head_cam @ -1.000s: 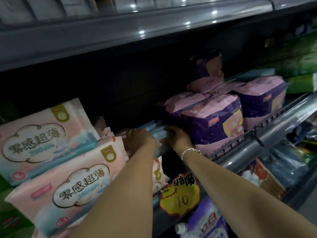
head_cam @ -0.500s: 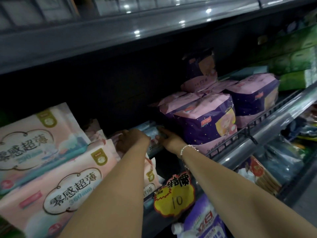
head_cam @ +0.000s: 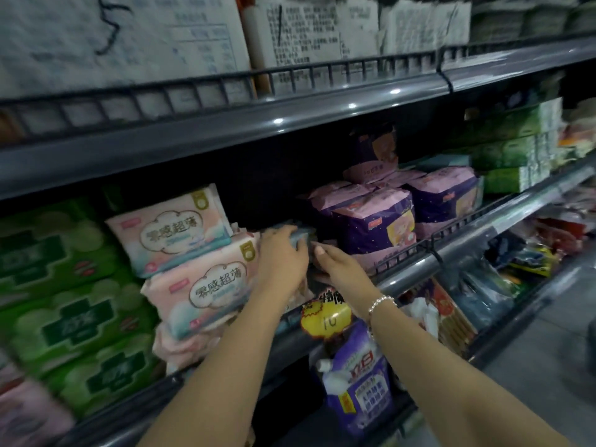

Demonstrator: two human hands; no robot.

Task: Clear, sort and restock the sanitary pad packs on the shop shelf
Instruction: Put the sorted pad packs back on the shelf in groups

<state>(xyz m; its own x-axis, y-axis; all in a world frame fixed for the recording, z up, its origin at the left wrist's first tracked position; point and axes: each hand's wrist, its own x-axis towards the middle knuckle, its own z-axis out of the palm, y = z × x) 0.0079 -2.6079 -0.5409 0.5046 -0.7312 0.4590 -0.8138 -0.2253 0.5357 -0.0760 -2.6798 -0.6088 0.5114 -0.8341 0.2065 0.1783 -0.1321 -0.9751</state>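
Single head camera — looking forward and down, close to the shelf (head_cam: 322,117).

Dim light over the whole scene, coming from overhead: small white glints sit along the grey shelf edge (head_cam: 322,114) at twelve o'clock. Deep black shadow fills the recess behind the purple packs (head_cam: 374,227). Motion blur smears the green packs (head_cam: 71,317) at nine o'clock and the goods at three o'clock. Shelf lines bow and tilt toward the edges, wide-angle style. Print on the top-shelf white packs (head_cam: 300,33) is soft, unreadable.
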